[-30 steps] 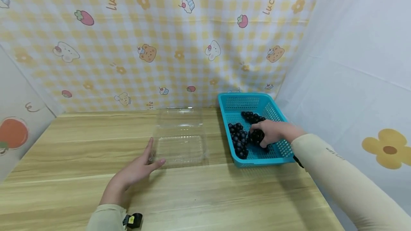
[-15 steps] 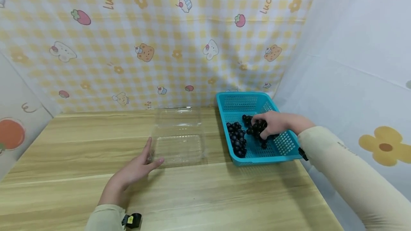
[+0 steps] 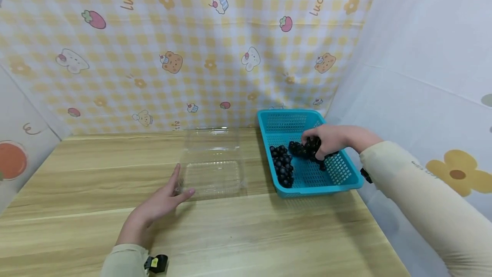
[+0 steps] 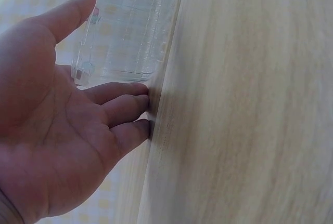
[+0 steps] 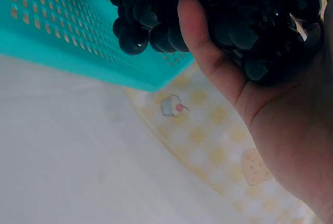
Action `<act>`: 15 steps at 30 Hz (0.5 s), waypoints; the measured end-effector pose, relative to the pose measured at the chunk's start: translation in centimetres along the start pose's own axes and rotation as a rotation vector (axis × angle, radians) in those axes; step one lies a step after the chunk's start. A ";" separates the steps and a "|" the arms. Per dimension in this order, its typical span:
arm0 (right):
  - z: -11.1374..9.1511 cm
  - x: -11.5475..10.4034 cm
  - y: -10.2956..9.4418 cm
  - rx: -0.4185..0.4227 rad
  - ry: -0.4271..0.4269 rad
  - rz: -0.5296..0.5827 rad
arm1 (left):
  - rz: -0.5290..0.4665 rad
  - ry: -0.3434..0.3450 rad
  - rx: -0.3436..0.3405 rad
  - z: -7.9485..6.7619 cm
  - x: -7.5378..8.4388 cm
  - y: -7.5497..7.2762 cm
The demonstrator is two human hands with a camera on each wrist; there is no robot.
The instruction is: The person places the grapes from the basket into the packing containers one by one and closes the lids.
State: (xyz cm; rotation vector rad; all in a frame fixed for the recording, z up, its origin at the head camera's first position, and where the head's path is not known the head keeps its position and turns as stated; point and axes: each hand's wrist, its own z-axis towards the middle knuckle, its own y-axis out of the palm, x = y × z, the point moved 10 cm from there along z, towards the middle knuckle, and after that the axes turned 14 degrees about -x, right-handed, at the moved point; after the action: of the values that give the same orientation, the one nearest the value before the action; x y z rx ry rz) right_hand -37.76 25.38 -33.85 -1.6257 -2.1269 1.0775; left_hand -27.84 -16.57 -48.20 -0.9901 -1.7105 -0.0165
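My right hand [image 3: 330, 138] grips a bunch of dark grapes [image 5: 250, 26] inside the turquoise basket [image 3: 307, 191]; in the right wrist view the thumb lies curled across the berries. Two more dark bunches are in the basket: one grape bunch [image 3: 282, 168] along its left side, another [image 3: 297, 149] farther back, partly hidden behind the held one. My left hand [image 3: 159, 204] rests at the left side of a clear plastic clamshell box [image 3: 213, 178], which lies with its lid raised toward the back. In the left wrist view, the left fingers [image 4: 127, 109] are extended, their tips on the table by the box's corner.
Both things stand on a wood-grain table [image 3: 230, 234], the basket right of the box. A yellow checked cloth [image 3: 211, 33] hangs behind the table. A white sheet [image 3: 415, 76] hangs along the right side, close to the right arm.
My right hand has moved up and slightly toward the back right with the held bunch of grapes, inside the basket. The left hand keeps its place by the box.
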 end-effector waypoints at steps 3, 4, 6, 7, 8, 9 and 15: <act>-0.8 -0.6 -0.6 0.000 0.006 -0.021 | -0.001 0.002 -0.005 -0.2 0.3 0.0; -1.0 -0.8 -0.8 -0.001 0.005 -0.030 | -0.006 0.003 -0.007 -0.2 0.3 0.1; -1.6 -1.4 -1.3 0.001 -0.003 -0.055 | -0.007 0.007 -0.010 -0.3 0.4 0.1; -1.8 -1.6 -1.5 0.003 -0.010 -0.069 | -0.008 0.008 -0.010 -0.3 0.4 0.1; -2.0 -1.9 -1.7 0.005 -0.015 -0.084 | -0.012 0.011 -0.012 -0.3 0.4 0.1; -2.2 -2.1 -1.8 0.006 -0.018 -0.098 | -0.019 0.014 -0.012 -0.3 0.5 0.2; -3.6 -3.8 -3.0 0.038 -0.014 -0.209 | -0.028 0.018 -0.019 -0.4 0.5 0.5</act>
State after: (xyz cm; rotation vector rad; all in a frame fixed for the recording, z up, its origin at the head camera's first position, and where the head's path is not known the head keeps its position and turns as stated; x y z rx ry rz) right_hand -36.47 23.06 -28.46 -1.3464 -2.2123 1.0590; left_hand -27.27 -16.16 -47.90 -0.9773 -1.7107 -0.0601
